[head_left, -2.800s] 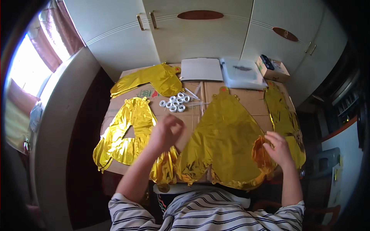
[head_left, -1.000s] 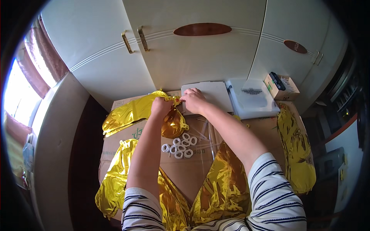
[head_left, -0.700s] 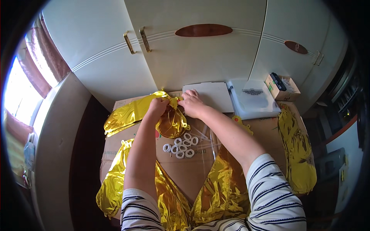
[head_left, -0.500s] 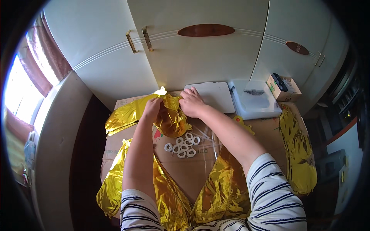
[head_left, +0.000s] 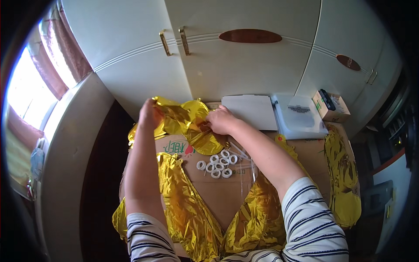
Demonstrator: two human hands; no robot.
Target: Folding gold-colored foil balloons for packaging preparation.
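Note:
A gold foil balloon [head_left: 185, 114], uninflated and crumpled, is stretched between my two hands at the far side of the cardboard. My left hand [head_left: 149, 114] is closed on its left end, which is lifted. On its right part, my right hand [head_left: 221, 120] is closed with bent fingers; the fingertips are partly hidden by foil. Just nearer than the balloon, several small white rings [head_left: 218, 166] like tape rolls lie in a cluster. Beside them are thin clear straws [head_left: 239, 150]. More flat gold foil balloons [head_left: 185, 205] lie close to me, partly under my forearms.
The cardboard [head_left: 207, 192] covers the work surface. At the back stand a white flat box [head_left: 251, 111], a clear plastic case [head_left: 299, 118] and a small carton [head_left: 334, 107] holding a black item. Another gold foil balloon [head_left: 342, 183] lies at the right edge. White cabinet doors [head_left: 244, 65] rise behind.
My left hand has moved left and pulled the balloon's end with it, spreading the foil. The right hand stays at the balloon's right part. The view has shifted slightly.

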